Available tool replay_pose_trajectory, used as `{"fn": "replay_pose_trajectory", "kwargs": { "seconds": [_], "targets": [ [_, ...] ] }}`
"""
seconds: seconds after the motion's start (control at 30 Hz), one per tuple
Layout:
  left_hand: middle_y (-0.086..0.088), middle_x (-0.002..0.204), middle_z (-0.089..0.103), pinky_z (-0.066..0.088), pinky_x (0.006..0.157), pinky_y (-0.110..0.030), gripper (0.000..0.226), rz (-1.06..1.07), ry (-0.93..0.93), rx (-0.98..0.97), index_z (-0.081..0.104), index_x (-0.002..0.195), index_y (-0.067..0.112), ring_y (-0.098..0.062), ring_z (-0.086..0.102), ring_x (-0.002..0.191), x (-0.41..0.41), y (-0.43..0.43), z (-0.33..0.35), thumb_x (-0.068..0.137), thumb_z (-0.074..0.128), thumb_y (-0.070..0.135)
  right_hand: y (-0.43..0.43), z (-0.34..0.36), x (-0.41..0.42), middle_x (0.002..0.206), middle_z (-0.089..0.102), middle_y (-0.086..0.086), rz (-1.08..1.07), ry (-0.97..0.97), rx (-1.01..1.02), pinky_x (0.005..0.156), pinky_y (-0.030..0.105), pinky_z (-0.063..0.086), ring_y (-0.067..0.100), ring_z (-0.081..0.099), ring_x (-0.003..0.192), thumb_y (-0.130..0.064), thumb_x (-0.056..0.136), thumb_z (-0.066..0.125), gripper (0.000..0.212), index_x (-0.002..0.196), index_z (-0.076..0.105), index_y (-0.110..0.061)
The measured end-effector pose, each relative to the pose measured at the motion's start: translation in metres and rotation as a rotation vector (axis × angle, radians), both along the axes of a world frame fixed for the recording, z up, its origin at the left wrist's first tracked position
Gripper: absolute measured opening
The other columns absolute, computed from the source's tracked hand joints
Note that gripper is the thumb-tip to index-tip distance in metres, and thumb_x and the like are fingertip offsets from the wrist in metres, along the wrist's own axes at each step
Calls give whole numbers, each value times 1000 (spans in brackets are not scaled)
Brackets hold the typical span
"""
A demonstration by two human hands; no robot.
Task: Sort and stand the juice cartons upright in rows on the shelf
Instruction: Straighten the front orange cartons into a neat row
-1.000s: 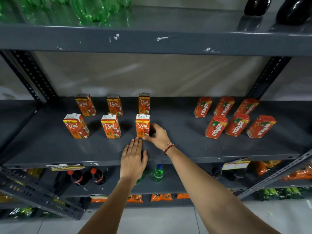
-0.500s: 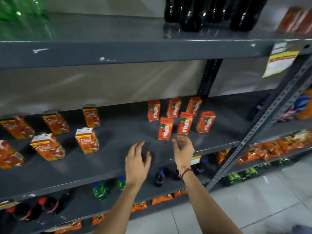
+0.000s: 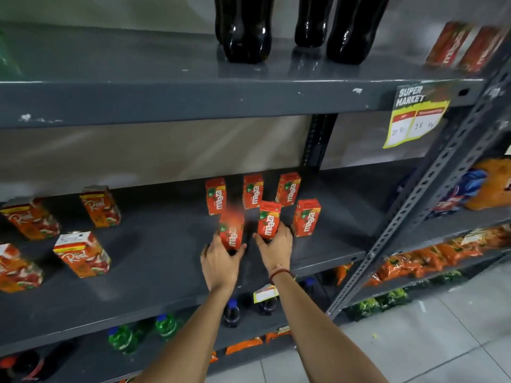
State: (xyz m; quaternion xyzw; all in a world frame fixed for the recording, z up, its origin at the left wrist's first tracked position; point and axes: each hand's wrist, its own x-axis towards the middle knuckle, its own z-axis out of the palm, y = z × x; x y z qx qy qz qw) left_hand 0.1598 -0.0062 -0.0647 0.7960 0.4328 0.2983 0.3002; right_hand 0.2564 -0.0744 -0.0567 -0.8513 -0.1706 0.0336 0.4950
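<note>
Several orange Maaza cartons stand in two rows on the grey middle shelf [image 3: 154, 275]. My left hand [image 3: 219, 262] grips the front-left Maaza carton [image 3: 231, 230], which is blurred. My right hand [image 3: 275, 248] holds the front-middle Maaza carton [image 3: 268, 221] from below and the side. The front-right Maaza carton [image 3: 306, 217] stands free beside it. Three more Maaza cartons [image 3: 252, 191] stand in the back row. Further left, several Real cartons [image 3: 81, 254] stand upright in rows.
Dark cola bottles [image 3: 244, 29] stand on the upper shelf, with red cartons [image 3: 453, 45] at its right end. A yellow price tag [image 3: 414, 117] hangs from that shelf's edge. A slotted steel upright [image 3: 414, 205] slants on the right. Small bottles [image 3: 166, 324] and snack packs [image 3: 431, 258] fill lower shelves.
The view swung right from the Real cartons to the Maaza group. Both hands moved forward from the bare shelf and closed on the two front Maaza cartons.
</note>
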Motion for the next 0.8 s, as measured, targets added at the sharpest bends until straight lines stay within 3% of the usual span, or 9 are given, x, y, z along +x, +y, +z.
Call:
{"fn": "replay_pose_trajectory", "kwargs": {
  "seconds": [0.13,0.4,0.8],
  "targets": [
    [-11,77,67,52,72,-47,48,125,-33,-41,53,89,7,-31,62,76,43,-17,6,66,82,38,-8,1,49,110,58,16,0,-25,6,95,37,43,28,52,107,-21,72,76,47,110,53,-3],
    [-10,87,71,50,84,-51,60,248,-79,-28,58,108,7,-30,64,83,53,-34,-1,62,84,36,-21,-3,44,109,58,13,52,13,5,92,32,43,24,53,106,-18,67,76,51,110,54,-4],
    [-16,82,71,53,77,-52,60,282,-95,-59,60,107,4,-35,65,78,51,-37,2,60,86,31,-26,0,41,113,57,11,121,8,-37,96,34,43,23,51,110,-23,70,75,54,117,53,-8]
  ]
}}
